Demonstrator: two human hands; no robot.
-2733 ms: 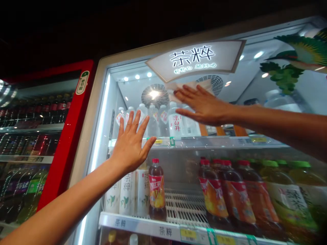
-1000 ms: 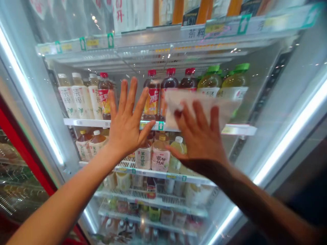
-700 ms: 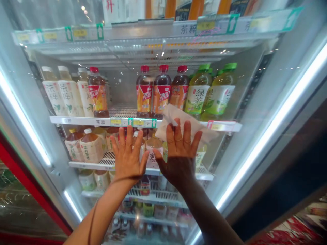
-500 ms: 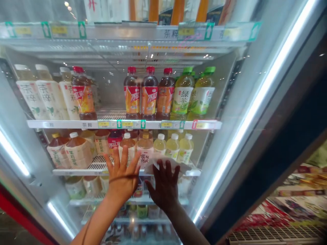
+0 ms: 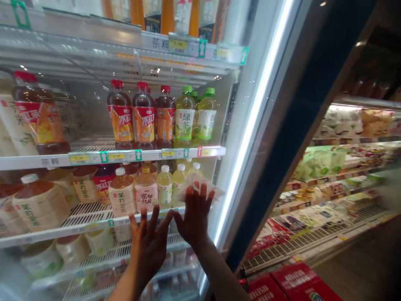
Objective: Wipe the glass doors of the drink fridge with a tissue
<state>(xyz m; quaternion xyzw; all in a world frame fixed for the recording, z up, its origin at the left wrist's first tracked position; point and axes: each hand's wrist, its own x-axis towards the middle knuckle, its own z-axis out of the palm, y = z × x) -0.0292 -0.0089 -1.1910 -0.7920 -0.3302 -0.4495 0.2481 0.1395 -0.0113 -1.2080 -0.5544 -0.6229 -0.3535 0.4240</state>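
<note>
My right hand (image 5: 196,217) is raised with its fingers pressed flat on a thin, pale wiping cloth (image 5: 205,190). The cloth lies against what looks like the glass door of a drinks fridge, in front of the small bottles at the right end of the middle shelf. To its left, my left hand (image 5: 150,238) is open, fingers spread, holding nothing. Its thumb comes close to my right thumb; whether they touch I cannot tell. Behind it stand a pink-labelled bottle (image 5: 146,190) and a jasmine tea bottle (image 5: 123,196).
Red-capped tea bottles (image 5: 119,119) and green-capped ones (image 5: 184,121) line the shelf above. A bright light strip (image 5: 263,96) and a dark door frame (image 5: 291,138) run down the right. Beyond are shelves of packaged goods (image 5: 326,161); red boxes (image 5: 294,278) sit at lower right.
The view has swung right, revealing more of the neighbouring shelves and the red boxes. Against the bottles, both hands have shifted right, and the cloth now covers the fridge's right edge area.
</note>
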